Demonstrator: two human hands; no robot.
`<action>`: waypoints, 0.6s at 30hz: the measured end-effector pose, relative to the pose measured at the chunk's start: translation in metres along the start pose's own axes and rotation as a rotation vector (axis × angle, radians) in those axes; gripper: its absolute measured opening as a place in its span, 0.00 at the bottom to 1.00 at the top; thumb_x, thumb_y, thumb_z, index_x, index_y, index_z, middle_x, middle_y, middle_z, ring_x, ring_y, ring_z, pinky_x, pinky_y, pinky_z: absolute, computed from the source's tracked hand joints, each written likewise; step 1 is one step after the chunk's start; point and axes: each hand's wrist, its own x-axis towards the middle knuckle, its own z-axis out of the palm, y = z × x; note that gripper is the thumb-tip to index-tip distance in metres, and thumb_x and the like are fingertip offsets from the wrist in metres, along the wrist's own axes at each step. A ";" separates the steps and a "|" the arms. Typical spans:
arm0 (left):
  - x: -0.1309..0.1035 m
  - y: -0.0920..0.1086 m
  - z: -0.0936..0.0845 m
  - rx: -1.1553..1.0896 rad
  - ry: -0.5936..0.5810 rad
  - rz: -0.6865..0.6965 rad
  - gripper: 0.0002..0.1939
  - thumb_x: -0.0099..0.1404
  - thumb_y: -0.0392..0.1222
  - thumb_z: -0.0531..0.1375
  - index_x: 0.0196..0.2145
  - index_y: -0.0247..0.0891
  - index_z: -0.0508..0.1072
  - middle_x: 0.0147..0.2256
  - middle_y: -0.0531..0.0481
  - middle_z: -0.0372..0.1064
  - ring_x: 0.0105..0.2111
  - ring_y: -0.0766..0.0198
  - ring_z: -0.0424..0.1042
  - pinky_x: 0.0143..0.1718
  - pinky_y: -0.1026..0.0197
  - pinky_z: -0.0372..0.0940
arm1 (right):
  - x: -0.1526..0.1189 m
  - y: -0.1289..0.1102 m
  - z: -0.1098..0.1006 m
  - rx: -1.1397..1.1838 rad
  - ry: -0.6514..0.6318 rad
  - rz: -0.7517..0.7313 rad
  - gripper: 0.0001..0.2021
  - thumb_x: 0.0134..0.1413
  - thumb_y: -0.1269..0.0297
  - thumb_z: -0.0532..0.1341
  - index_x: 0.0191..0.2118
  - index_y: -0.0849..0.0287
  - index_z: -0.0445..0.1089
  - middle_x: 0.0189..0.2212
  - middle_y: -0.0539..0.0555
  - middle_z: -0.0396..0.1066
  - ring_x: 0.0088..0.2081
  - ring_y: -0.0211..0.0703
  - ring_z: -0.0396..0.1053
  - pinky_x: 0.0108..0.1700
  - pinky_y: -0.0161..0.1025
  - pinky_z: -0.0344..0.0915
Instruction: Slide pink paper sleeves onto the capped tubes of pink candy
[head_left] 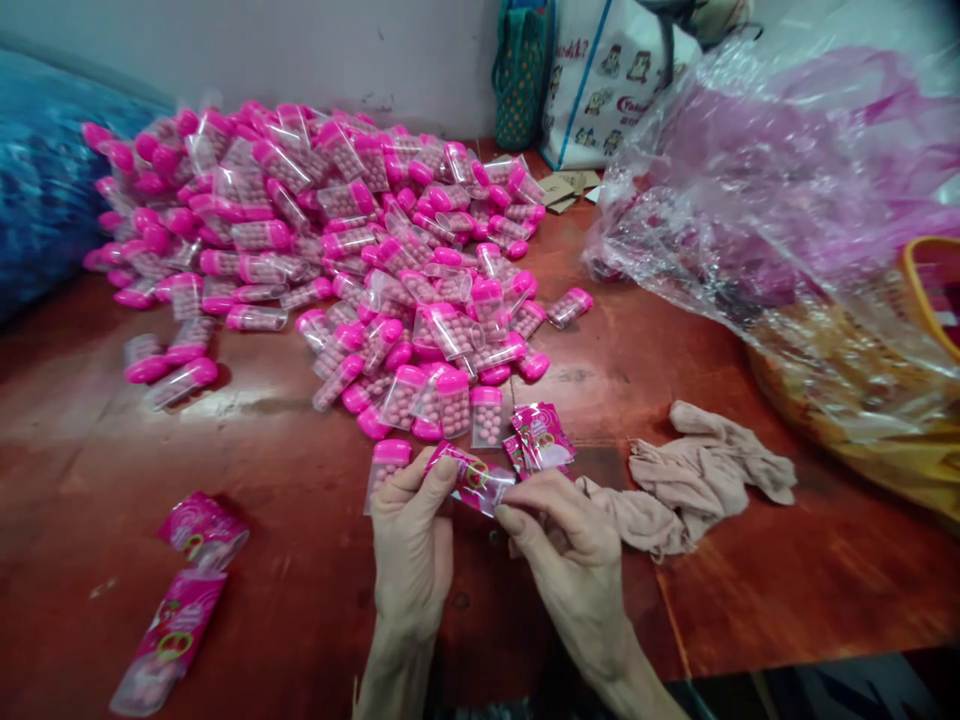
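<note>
Head view: both my hands pinch one printed pink sleeve over the table

From far left, I see a blue plastic bag (60,180) beside the pile. Nearer to me on the red-brown table (292,600), a folded-looking printed packet (199,528) lies just above a sleeved container (169,640), whose clear lower end shows pink balls. A wide pile of pink-capped containers (300,200) spreads across the back and middle, each clear body filled with small pink balls; a few lie loose at its left edge. One capped container (388,465) sits just beside my left hand (412,540), at its upper left.

That hand grips the left end of the pink sleeve (474,480) between thumb and fingers. The sleeve is held up in front of the pile, tilted down to the right, and my right hand (566,550) pinches its right end with the fingertips. Behind that hand, a small stack of pink sleeves (541,440) rests on the table.

Farther right, a teal dotted bag (519,75) and a white printed bag (607,85) stand by the wall, cardboard pieces (566,190) before them. A crumpled beige cloth (697,480) lies right of my hands, and clear and pink plastic (750,190) drapes over a yellow container (862,440) at far right.
</note>
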 end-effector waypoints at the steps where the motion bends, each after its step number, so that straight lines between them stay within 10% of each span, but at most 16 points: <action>1: -0.001 0.000 0.000 0.004 -0.008 -0.008 0.04 0.47 0.38 0.69 0.23 0.37 0.78 0.23 0.55 0.75 0.23 0.73 0.69 0.28 0.73 0.66 | 0.000 0.001 0.001 -0.001 -0.015 0.014 0.03 0.54 0.67 0.61 0.34 0.55 0.72 0.28 0.50 0.66 0.26 0.36 0.64 0.24 0.32 0.59; 7: -0.005 0.002 -0.001 0.097 -0.180 -0.040 0.04 0.55 0.36 0.64 0.29 0.36 0.79 0.29 0.48 0.76 0.31 0.64 0.72 0.38 0.62 0.67 | 0.006 -0.002 0.002 0.006 -0.006 0.058 0.05 0.54 0.64 0.61 0.30 0.58 0.73 0.29 0.51 0.63 0.29 0.38 0.63 0.28 0.34 0.60; 11: -0.006 0.001 -0.003 0.177 -0.215 0.182 0.05 0.55 0.32 0.62 0.26 0.37 0.79 0.43 0.46 0.73 0.44 0.57 0.70 0.48 0.55 0.62 | 0.007 -0.003 0.002 0.013 0.031 0.086 0.09 0.57 0.69 0.58 0.28 0.59 0.72 0.24 0.49 0.66 0.29 0.37 0.63 0.32 0.35 0.60; 18: -0.008 -0.006 -0.004 0.219 -0.101 0.475 0.06 0.53 0.31 0.64 0.23 0.40 0.78 0.26 0.53 0.73 0.29 0.63 0.71 0.33 0.60 0.66 | 0.000 -0.005 0.009 0.176 0.063 0.047 0.08 0.56 0.69 0.58 0.28 0.56 0.71 0.26 0.48 0.65 0.29 0.36 0.64 0.32 0.34 0.62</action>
